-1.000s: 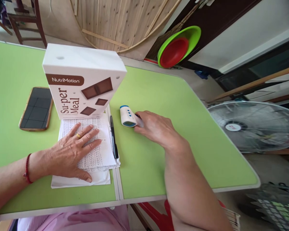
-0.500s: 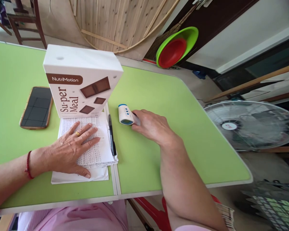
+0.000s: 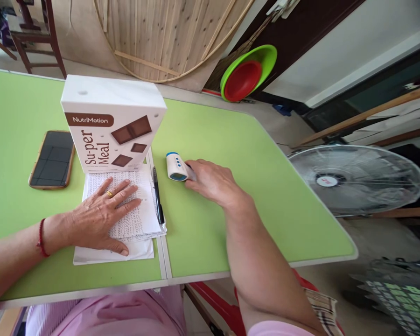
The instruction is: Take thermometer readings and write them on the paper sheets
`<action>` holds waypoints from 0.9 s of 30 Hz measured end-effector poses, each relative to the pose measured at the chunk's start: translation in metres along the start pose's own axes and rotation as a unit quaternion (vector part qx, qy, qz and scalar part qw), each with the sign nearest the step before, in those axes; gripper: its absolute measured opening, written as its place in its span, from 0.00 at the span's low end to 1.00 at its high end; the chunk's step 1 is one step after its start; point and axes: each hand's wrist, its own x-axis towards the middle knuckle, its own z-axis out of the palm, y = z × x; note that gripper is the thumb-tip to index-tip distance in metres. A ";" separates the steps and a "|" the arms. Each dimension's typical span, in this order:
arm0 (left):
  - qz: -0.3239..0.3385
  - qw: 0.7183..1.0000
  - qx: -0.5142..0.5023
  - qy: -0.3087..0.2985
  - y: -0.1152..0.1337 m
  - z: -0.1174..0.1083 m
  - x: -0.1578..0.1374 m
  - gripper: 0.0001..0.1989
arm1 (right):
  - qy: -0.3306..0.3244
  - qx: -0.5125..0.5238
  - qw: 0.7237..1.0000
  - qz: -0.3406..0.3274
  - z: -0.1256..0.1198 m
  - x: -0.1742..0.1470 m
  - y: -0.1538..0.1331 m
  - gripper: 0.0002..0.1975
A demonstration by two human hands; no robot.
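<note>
My left hand (image 3: 107,214) lies flat with fingers spread on a stack of handwritten papers (image 3: 145,217). A gold ring and a red bracelet are on it. In my right hand (image 3: 213,182) is a white infrared thermometer (image 3: 176,166) with blue buttons and a small display; the fingers wrap round its handle, which is mostly hidden. A black pen (image 3: 157,196) rests along the right edge of the papers. Behind the papers stands a white NutriMotion box (image 3: 108,135), upright. To its left lies a dark-screened smartphone (image 3: 52,159) in a brown case.
Everything lies on a green table (image 3: 210,126) with a metal seam across it. To the right is a round fan (image 3: 357,179). Beyond the table are green and red basins (image 3: 243,79), a large round wooden panel (image 3: 171,35) and a wooden chair (image 3: 35,37).
The view has shifted slightly, so most things appear a little further left. My left hand stays on the papers, and my right hand keeps hold of the thermometer.
</note>
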 end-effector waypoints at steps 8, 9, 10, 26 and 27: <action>-0.005 1.000 -0.005 -0.002 0.001 -0.005 0.001 0.50 | 0.022 -0.003 1.000 -0.013 0.001 -0.001 0.001 0.14; -0.006 1.000 -0.002 -0.006 0.001 -0.005 0.001 0.50 | 0.023 -0.004 1.000 -0.013 0.001 0.000 0.001 0.13; -0.007 1.000 0.000 -0.008 0.001 -0.006 0.001 0.50 | 0.023 -0.005 1.000 -0.014 0.002 0.000 0.001 0.13; -0.206 0.801 0.017 0.562 -0.021 -0.042 -0.003 0.32 | 0.264 0.529 0.798 -0.116 0.014 -0.023 -0.033 0.23; -0.227 0.830 -0.043 0.507 -0.027 -0.044 -0.001 0.38 | 0.221 0.581 0.769 -0.148 0.015 -0.029 -0.041 0.23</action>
